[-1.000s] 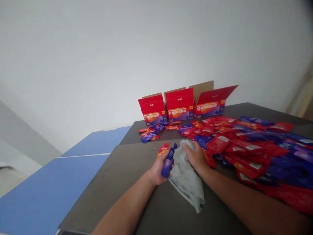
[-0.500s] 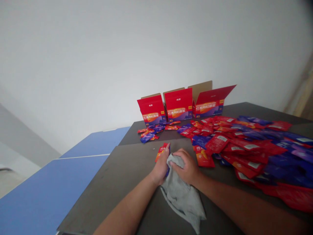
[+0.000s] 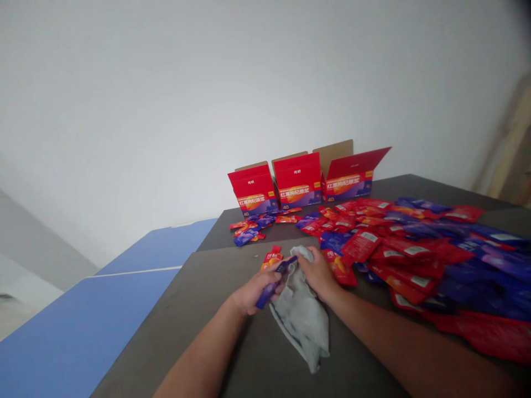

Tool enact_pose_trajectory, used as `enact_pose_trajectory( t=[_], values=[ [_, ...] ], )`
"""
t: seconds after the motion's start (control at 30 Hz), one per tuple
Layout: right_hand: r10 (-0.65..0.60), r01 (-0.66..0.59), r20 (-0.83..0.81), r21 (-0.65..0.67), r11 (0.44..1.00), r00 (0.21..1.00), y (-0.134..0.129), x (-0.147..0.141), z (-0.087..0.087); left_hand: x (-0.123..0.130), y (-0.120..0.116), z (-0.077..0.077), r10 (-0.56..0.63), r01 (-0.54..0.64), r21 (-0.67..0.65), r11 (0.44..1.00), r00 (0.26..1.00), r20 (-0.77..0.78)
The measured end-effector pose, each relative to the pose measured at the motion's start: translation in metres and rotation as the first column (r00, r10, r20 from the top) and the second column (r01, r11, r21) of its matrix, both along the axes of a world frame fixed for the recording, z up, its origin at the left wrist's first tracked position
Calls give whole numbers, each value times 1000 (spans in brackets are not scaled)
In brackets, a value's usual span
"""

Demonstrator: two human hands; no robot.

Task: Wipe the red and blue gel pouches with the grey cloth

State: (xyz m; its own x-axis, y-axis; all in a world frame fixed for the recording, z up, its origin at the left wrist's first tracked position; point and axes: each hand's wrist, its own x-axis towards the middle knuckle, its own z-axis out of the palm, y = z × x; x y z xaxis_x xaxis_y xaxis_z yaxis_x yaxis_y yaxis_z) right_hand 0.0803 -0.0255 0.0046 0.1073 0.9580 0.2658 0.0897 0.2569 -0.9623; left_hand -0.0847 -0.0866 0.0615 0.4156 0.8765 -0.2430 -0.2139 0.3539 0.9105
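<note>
A blue-purple sachet (image 3: 267,294) is gripped in my left hand (image 3: 255,290), tilted so its narrow side faces me. My right hand (image 3: 318,272) is closed on a grey cloth (image 3: 305,315), whose upper part meets the sachet's top end while the rest hangs down over the dark table (image 3: 174,326). Just beyond my left hand a red sachet (image 3: 271,256) lies on the table. Another red sachet (image 3: 340,268) lies to the right of my right hand, at the edge of a large heap of red and blue sachets (image 3: 409,249).
Three open red boxes (image 3: 297,185) stand in a row at the back, flaps raised. A small group of sachets (image 3: 249,229) lies before the left box. To the left is a lower blue table (image 3: 103,326) with a white line. A pale wall rises behind.
My left hand has turned and shifted left, bringing the blue-purple sachet into clear view. The cloth, in my right hand, now sits against the sachet's top end. The view has shifted slightly.
</note>
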Motion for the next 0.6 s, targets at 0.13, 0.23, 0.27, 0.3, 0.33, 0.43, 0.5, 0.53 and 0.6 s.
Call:
enact_pose_trajectory(
  t=[0.13,0.23,0.27,0.3,0.33,0.43,0.5,0.53,0.6],
  values=[
    [90,-111,191,103,988,978,2,-6,-7,-11,7,11,128,-127,-18,992,972,196],
    [98,-145,264,165,976,960,0,-9,-7,-5,10,20,308,-318,70,945,943,125],
    [95,-146,273,171,974,957,-1,-9,-7,-1,11,23,340,-345,115,932,938,61],
    [99,-152,279,174,973,955,-2,-9,-6,4,12,27,349,-343,163,925,937,-11],
    [109,-163,286,175,971,952,-2,-9,-5,10,14,32,340,-316,216,924,937,-85],
    [141,-199,290,184,963,947,-3,-9,-3,32,29,52,276,-165,388,907,928,-251],
    [144,-205,281,202,958,949,-4,-9,-3,53,50,66,224,14,486,874,876,-428],
    [140,-202,278,208,957,950,-4,-10,-3,66,63,71,212,110,523,845,830,-517],
    [131,-190,273,204,960,953,-5,-10,-4,97,93,77,232,252,579,776,739,-633]
  ],
)
